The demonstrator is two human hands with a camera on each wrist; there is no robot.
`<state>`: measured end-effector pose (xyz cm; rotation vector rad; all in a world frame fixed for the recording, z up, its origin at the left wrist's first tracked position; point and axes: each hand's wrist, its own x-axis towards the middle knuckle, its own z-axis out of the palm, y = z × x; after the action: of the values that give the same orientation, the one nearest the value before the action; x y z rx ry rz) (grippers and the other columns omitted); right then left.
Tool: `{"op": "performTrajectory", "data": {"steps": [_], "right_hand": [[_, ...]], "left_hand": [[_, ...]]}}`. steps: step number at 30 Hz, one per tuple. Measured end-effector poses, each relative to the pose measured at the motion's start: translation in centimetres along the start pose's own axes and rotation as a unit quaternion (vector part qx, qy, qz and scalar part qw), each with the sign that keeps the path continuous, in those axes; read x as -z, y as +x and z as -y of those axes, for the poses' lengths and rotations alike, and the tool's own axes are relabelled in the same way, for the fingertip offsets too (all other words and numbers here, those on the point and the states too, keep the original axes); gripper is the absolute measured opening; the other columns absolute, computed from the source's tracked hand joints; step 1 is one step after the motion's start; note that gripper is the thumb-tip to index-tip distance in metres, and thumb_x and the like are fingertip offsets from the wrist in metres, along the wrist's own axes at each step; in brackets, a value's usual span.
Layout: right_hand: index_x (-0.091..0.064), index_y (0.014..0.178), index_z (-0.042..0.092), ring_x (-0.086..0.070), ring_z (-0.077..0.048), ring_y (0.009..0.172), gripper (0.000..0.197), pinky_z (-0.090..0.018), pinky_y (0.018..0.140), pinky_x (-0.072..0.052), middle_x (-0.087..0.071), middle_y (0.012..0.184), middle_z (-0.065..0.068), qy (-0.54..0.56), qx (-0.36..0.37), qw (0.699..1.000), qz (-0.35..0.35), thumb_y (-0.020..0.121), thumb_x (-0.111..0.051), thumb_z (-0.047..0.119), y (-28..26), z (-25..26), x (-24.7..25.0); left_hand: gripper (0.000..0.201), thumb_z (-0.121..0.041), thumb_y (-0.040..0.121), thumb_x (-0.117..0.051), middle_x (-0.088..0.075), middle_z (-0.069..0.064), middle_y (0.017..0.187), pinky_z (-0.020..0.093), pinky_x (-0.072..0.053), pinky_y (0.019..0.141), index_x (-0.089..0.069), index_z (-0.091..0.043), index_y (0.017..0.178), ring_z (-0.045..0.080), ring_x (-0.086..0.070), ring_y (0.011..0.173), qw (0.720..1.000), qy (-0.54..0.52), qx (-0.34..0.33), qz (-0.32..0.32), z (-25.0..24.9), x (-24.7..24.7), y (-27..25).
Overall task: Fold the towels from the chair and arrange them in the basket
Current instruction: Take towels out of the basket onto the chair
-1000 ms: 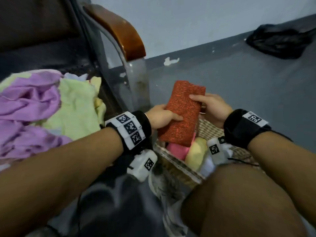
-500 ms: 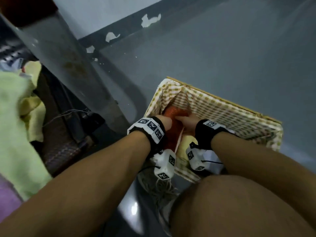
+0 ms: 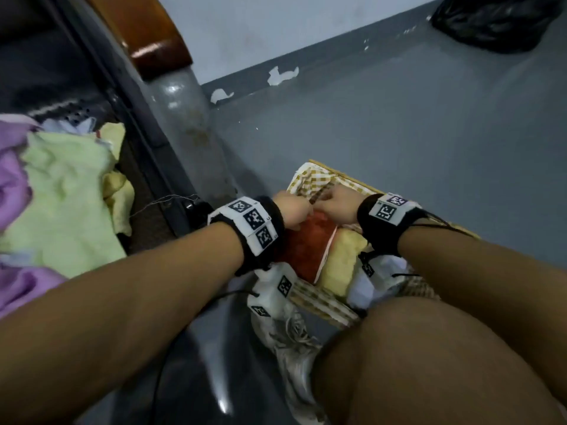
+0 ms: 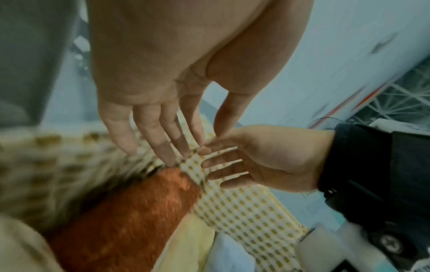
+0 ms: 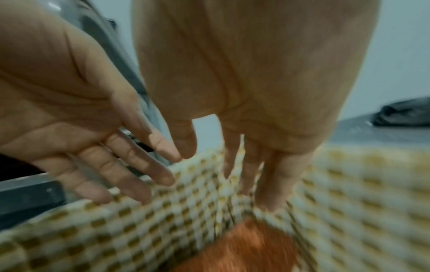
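Towels: head view shows the folded orange towel (image 3: pixel 302 250) standing on edge in the basket (image 3: pixel 319 297), pressed against a yellow towel (image 3: pixel 340 262), likely packed upright to save room. More unfolded towels (image 3: pixel 64 197) wait on the chair (image 3: pixel 147 35). Left wrist view: left hand (image 4: pixel 149 86) empty, fingers straight above the checked liner (image 4: pixel 246 211). Right wrist view, blurred: right hand (image 5: pixel 263 103) looks empty too, fingers extended, apparently brushing the liner.
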<state>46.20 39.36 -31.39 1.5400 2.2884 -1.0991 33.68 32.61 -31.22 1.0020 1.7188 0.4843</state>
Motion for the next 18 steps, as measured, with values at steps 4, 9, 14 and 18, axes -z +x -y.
{"op": "performTrajectory", "data": {"steps": [4, 9, 14, 18], "right_hand": [[-0.074, 0.099, 0.011, -0.061, -0.021, 0.081, 0.031, -0.038, 0.086, -0.052, -0.072, 0.093, -0.010, -0.081, 0.076, 0.994, 0.011, 0.094, -0.058, 0.037, -3.8, 6.8, 2.1], [-0.073, 0.097, 0.016, -0.056, -0.012, 0.068, 0.028, -0.030, 0.075, -0.047, -0.063, 0.072, 0.007, -0.178, 0.205, 0.961, 0.052, 0.095, -0.057, 0.040, -8.6, 18.9, 1.5], [-0.075, 0.093, 0.012, -0.060, -0.016, 0.069, 0.031, -0.033, 0.078, -0.053, -0.070, 0.081, -0.003, -0.222, 0.281, 0.930, 0.078, 0.093, -0.058, 0.038, -11.6, 30.6, -2.9], [-0.074, 0.107, 0.010, -0.070, -0.020, 0.090, 0.030, -0.028, 0.083, -0.053, -0.074, 0.097, -0.003, -0.210, 0.323, 0.918, 0.093, 0.095, -0.057, 0.032, -12.3, 36.5, -7.6]], "left_hand": [[0.008, -0.003, 0.093, -0.058, -0.064, 0.008, 0.086, 0.024, -0.056, 0.070, -0.065, -0.008, 0.095, 0.011, -0.064, 0.068, 0.998, -0.029, -0.053, -0.024, 0.1, 6.1, -6.8], [0.005, -0.011, 0.089, -0.066, -0.074, 0.013, 0.096, 0.042, -0.057, 0.089, -0.069, -0.015, 0.090, 0.028, -0.071, 0.088, 0.985, 0.084, -0.095, -0.119, 3.3, 15.0, -16.2], [0.008, -0.018, 0.089, -0.063, -0.074, 0.006, 0.101, 0.039, -0.055, 0.090, -0.064, -0.024, 0.094, 0.021, -0.071, 0.091, 0.966, 0.117, -0.066, -0.221, 8.8, 21.5, -23.9], [0.022, -0.022, 0.089, -0.061, -0.071, 0.000, 0.112, 0.024, -0.044, 0.081, -0.066, -0.022, 0.110, 0.017, -0.063, 0.097, 0.938, 0.167, -0.025, -0.301, 14.4, 24.6, -28.3]]}}
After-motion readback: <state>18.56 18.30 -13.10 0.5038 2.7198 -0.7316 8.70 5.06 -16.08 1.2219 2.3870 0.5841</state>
